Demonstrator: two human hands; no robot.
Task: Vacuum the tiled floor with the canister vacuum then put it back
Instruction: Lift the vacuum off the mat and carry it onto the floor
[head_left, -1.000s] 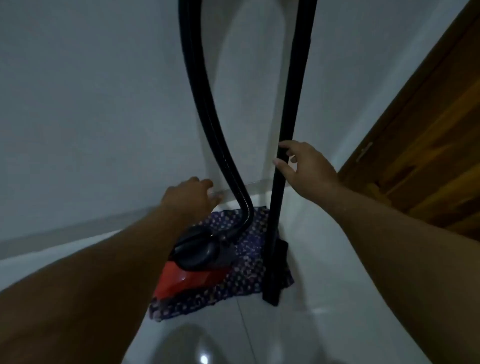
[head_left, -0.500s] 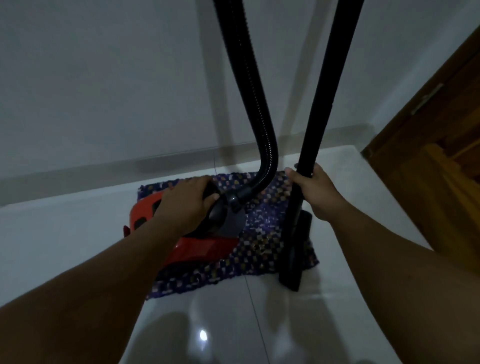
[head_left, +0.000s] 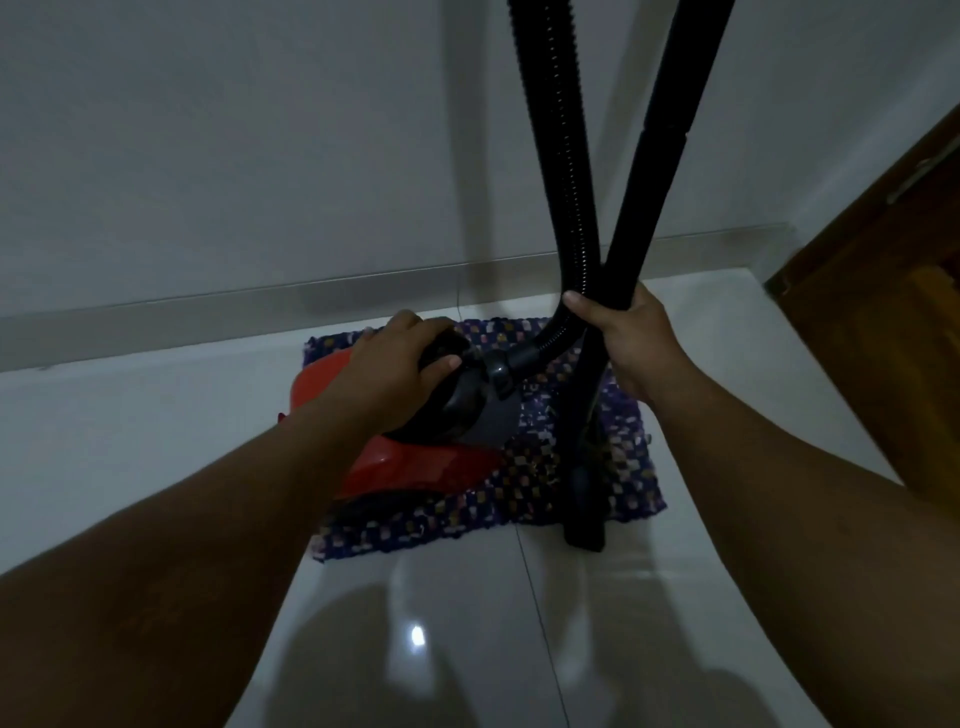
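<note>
A red and black canister vacuum (head_left: 415, 462) sits on a small purple patterned mat (head_left: 628, 457) by the wall. My left hand (head_left: 395, 369) grips the black handle on top of the canister. A ribbed black hose (head_left: 566, 171) rises from the canister's front out of the top of the view. Beside it stands the black rigid wand (head_left: 654, 156), its floor nozzle (head_left: 584, 525) resting at the mat's front right edge. My right hand (head_left: 623, 338) is wrapped around the wand and the hose together, just above the hose's bend.
The glossy white tiled floor (head_left: 467, 623) spreads toward me, with a grout line running down its middle. A white wall with a grey skirting (head_left: 156, 317) stands close behind the mat. A brown wooden door (head_left: 893, 270) is at the right.
The view has tilted down and closer. My left hand came down onto the canister handle and closed on it. My right hand slid down the wand and gathered the hose in too.
</note>
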